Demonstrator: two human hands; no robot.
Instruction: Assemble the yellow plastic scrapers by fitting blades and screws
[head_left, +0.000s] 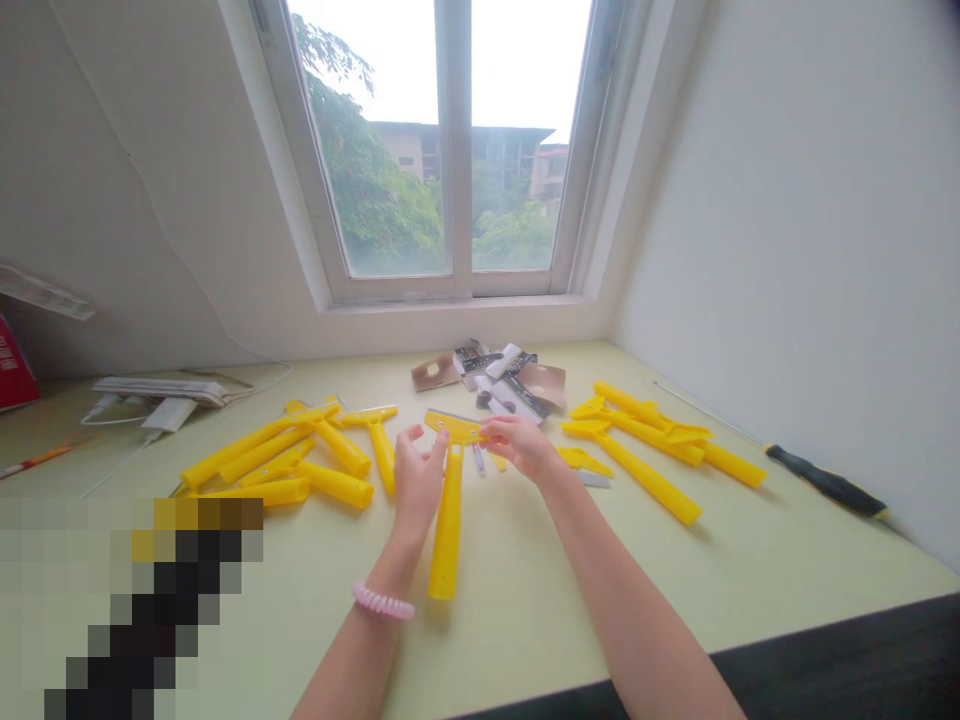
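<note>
A yellow scraper (pixel 448 520) with a wide head is held just above the table, its handle pointing toward me. My left hand (pixel 418 475) grips the left part of its head, thumb on the front face. The fingers of my right hand (pixel 519 443) pinch the right end of the head. A thin metal strip shows along the head's far edge. Beyond my hands lies a pile of black-and-white printed cards (pixel 510 380) and brown card pieces (pixel 545 383). Near my right wrist are a yellow piece (pixel 585 461) and a flat grey blade (pixel 595 480).
Several yellow scrapers (pixel 255 450) lie heaped at the left, more yellow scrapers (pixel 652 485) at the right. A black-handled screwdriver (pixel 825 480) rests by the right wall. A power strip (pixel 161 388) with plugs sits back left. A pixelated patch covers the lower left.
</note>
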